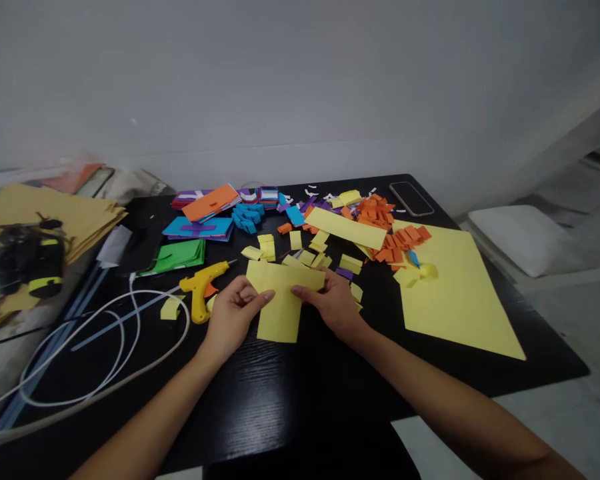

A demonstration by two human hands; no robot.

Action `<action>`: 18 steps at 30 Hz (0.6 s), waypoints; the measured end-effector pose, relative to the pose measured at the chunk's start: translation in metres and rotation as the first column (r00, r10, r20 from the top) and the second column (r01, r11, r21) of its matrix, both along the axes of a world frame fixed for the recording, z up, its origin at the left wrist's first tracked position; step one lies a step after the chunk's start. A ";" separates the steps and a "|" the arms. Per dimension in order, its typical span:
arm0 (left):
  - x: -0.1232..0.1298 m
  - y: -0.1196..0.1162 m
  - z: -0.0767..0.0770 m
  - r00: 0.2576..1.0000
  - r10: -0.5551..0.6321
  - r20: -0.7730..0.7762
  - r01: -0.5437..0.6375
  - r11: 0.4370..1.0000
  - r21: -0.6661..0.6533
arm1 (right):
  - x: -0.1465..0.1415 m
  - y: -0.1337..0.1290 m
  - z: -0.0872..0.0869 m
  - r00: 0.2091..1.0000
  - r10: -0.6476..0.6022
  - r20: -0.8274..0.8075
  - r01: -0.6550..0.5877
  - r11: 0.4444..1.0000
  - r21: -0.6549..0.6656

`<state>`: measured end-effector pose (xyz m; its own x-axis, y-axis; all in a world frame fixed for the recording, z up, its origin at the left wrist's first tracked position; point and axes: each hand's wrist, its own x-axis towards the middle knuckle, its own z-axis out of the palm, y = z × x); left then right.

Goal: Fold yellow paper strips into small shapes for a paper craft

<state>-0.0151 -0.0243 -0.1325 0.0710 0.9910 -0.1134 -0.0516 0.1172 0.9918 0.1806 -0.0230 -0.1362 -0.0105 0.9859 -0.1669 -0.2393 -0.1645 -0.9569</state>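
Yellow paper [279, 310] is held up over the black table, with one part hanging down and another reaching right. My left hand [234, 310] pinches its left side, thumb on the front. On the right side, my right hand [336, 301] grips it between thumb and fingers. Small yellow paper pieces [307, 257] lie just behind the held paper. A yellow glue gun [200, 288] rests beside my left hand, its nozzle pointing right. To the right of my right hand lies a large yellow sheet [457, 293].
Orange pieces [397, 243], a long yellow strip [347, 228] and a phone [411, 199] lie at the back right. Folded blue [220, 230], green [180, 256] and orange [211, 203] papers sit back left. White cables [138, 327] loop across the left. A wall stands behind.
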 end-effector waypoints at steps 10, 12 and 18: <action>-0.001 0.001 0.006 0.997 0.072 -0.041 -0.070 0.997 0.039 | -0.003 -0.002 -0.007 0.997 0.011 -0.082 -0.010 1.000 0.002; 0.001 0.001 0.007 0.995 0.102 0.003 -0.102 0.994 0.031 | -0.004 -0.003 -0.007 0.995 0.007 -0.095 -0.003 0.999 0.037; 0.002 0.002 0.009 0.985 0.171 0.002 -0.171 0.985 0.018 | -0.001 -0.005 -0.003 0.996 0.088 0.006 -0.088 0.987 0.136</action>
<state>-0.0134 -0.0226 -0.1230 -0.1000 0.9904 -0.0956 -0.0700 0.0888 0.9936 0.1797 -0.0275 -0.1393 -0.0980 0.9947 -0.0315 -0.2295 -0.0534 -0.9718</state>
